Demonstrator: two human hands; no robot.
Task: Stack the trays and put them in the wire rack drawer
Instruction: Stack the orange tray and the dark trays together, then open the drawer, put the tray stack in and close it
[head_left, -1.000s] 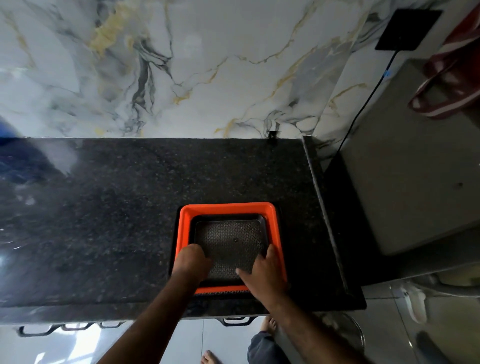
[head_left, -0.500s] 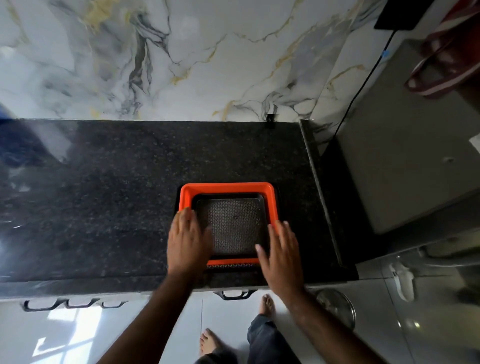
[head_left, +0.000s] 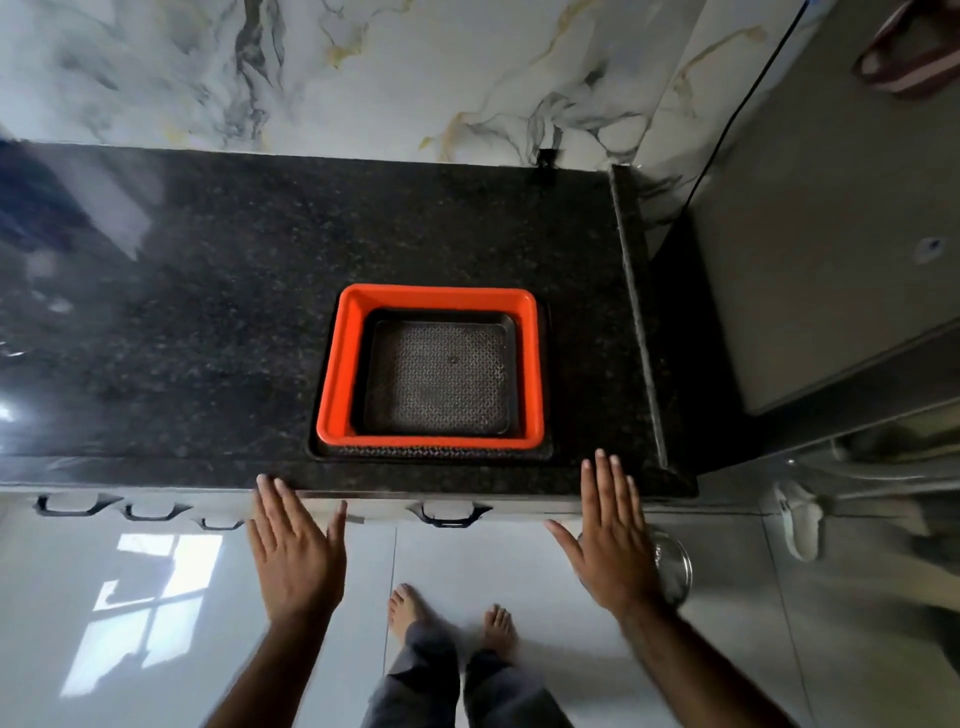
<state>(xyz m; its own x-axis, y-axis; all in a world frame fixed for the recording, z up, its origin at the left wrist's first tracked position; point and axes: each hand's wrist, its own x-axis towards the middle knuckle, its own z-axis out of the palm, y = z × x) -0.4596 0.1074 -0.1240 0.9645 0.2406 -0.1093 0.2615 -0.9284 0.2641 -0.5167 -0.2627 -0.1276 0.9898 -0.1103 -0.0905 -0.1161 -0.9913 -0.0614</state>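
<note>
Head view shows the bottom dark tray (head_left: 431, 453) mostly hidden under the orange tray (head_left: 343, 364), only its near edge peeking out. A textured dark tray (head_left: 439, 379) nests inside the orange one, stacked on the worktop (head_left: 208, 312) near its right end. Left hand (head_left: 296, 556) and right hand (head_left: 615, 540) hover at the near edge, fingers spread, holding nothing.

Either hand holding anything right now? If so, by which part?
Nothing held. Left hand and right hand are open, fingers spread, near the counter's front edge, clear of the stacked trays.

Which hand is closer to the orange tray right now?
Right, narrowly. The right hand hangs open just past the orange tray's near right corner. The left hand is open too, lower and off its near left corner. Neither touches it.
</note>
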